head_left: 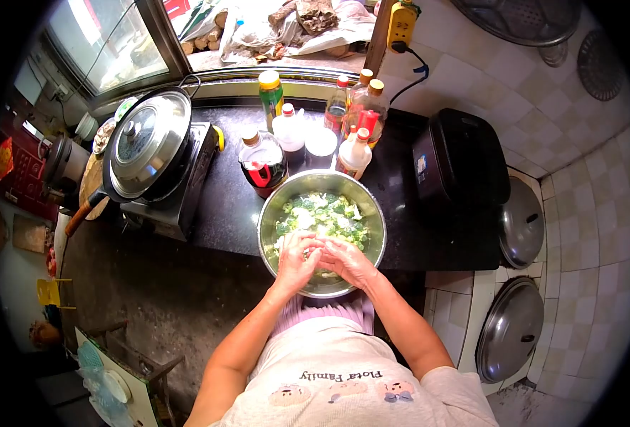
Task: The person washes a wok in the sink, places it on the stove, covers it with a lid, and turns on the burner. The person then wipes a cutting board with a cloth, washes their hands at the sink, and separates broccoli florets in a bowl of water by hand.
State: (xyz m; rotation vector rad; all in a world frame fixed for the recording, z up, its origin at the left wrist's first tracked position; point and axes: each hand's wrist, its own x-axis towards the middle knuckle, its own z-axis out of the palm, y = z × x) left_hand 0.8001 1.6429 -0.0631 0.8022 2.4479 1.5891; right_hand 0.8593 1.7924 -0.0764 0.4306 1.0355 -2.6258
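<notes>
A large steel bowl (378,226) stands at the front edge of the dark counter. Inside it lie many green and pale broccoli pieces (329,213). My left hand (298,257) and my right hand (343,260) meet over the near side of the bowl, with their fingers curled and touching each other. Whatever lies between the fingers is too small or hidden to name. Just beyond the bowl stand several bottles and a white container (321,142).
A lidded pan (148,142) rests on a stove (180,206) at the left, its wooden handle (80,217) jutting toward me. At the right are a black appliance (464,160) and two metal lids (511,331). A window runs behind the counter (222,220).
</notes>
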